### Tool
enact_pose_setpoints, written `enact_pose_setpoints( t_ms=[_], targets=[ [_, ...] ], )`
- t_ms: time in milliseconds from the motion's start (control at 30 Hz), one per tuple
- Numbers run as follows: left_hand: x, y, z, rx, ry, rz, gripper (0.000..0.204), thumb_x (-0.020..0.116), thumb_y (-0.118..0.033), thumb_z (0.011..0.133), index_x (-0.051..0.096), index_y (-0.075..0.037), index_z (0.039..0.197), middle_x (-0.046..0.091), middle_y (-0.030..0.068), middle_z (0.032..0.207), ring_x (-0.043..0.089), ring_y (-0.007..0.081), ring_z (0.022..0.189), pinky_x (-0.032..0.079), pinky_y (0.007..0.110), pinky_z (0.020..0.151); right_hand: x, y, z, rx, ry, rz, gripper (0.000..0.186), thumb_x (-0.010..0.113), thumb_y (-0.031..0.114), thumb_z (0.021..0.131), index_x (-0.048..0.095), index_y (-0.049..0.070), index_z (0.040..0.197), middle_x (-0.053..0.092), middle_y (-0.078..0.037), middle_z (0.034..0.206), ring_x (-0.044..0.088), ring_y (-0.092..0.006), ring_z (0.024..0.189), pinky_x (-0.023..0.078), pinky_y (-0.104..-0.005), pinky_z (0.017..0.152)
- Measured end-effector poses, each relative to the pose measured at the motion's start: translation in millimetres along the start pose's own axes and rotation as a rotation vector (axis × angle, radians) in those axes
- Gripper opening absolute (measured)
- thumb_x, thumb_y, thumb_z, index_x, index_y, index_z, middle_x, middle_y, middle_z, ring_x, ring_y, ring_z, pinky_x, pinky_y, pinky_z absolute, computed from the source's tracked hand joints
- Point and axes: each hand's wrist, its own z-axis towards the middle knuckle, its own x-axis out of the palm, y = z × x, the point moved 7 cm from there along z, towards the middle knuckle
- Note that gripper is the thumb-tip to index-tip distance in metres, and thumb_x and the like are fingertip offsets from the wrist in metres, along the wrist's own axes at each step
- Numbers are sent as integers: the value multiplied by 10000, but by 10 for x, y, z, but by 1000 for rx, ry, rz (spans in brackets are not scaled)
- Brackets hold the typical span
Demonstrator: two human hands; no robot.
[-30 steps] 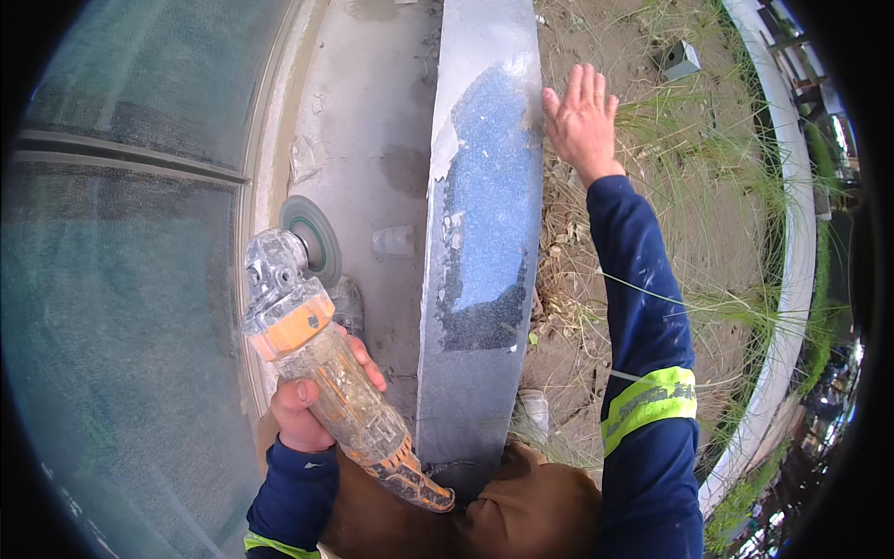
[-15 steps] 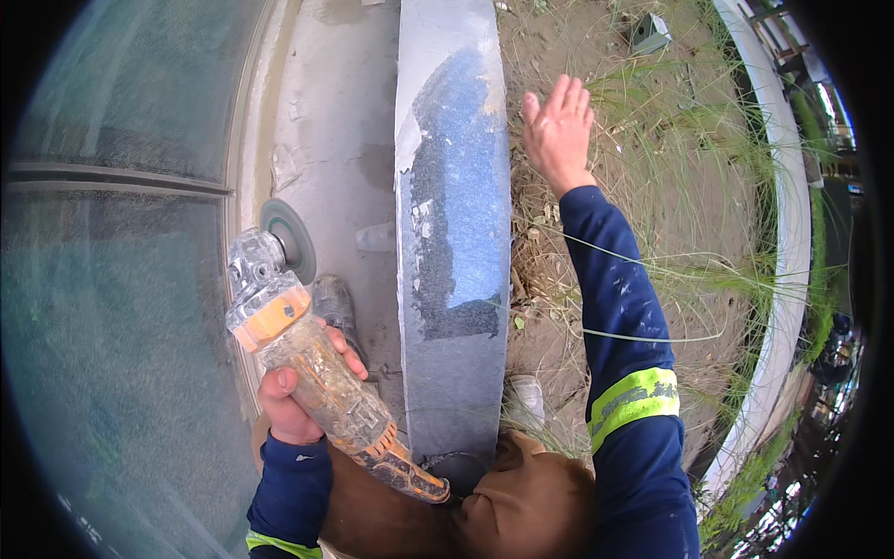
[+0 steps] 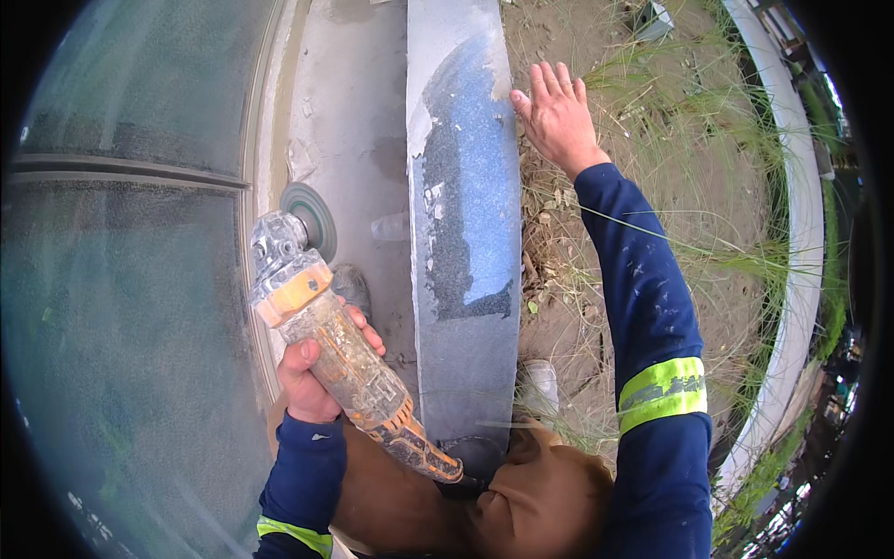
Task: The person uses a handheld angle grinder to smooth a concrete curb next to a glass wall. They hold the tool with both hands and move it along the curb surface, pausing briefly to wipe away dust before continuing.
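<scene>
My left hand [image 3: 315, 376] wraps round the body of a dusty orange and grey angle grinder [image 3: 349, 359], left of a concrete ledge. The grinder's round disc [image 3: 315, 220] is up at its far end, raised off the ledge. Fingers spread, my right hand [image 3: 559, 114] is by the right edge of the ledge near its far part; whether it touches the edge I cannot tell. The ledge [image 3: 466, 373] is long and grey. On its top a patch [image 3: 481, 186] looks wet or scraped, dark at the left and bluish in the middle, with white flecks.
Large dusty glass panes [image 3: 130, 307] stand along the left. A grey paved strip [image 3: 349, 102] lies between them and the ledge. Right of the ledge are soil with long grass [image 3: 689, 196], a small box-like fixture [image 3: 652, 20] and a pale curved kerb [image 3: 803, 186]. My legs straddle the ledge.
My right hand has shifted slightly left toward the ledge, its fingers spreading wider. The grinder in my left hand has moved a little up and right in the picture, as has the ledge slightly rightward.
</scene>
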Motion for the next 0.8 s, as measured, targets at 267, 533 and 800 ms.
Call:
enact_pose_setpoints(
  t_ms=[267,533,800],
  targets=[
    [-124,152,-72,-70,-6,86,613,712,-323,790,487,15,1250,621,166,1075,695,326,913,601,457,810,-491,1345,-1652,93,154,799,576,463,382,1035,460,-95,1357,527,-331,1331,435,-493,1319,357,-496,1120],
    [-29,422,-18,-64,-36,202,503,705,-314,803,585,38,1141,677,179,971,702,264,862,602,384,792,-1007,2268,-2461,224,561,1726,1029,671,455,931,27,-65,1542,284,-253,1543,333,-361,1416,275,-446,1171],
    [377,585,149,-56,25,265,504,725,-218,813,547,-20,1241,636,82,1099,617,167,997,516,337,867,-1064,1997,-2251,366,475,1673,1133,768,458,853,29,-39,1552,327,-225,1513,379,-300,1380,354,-415,1124]
  ],
)
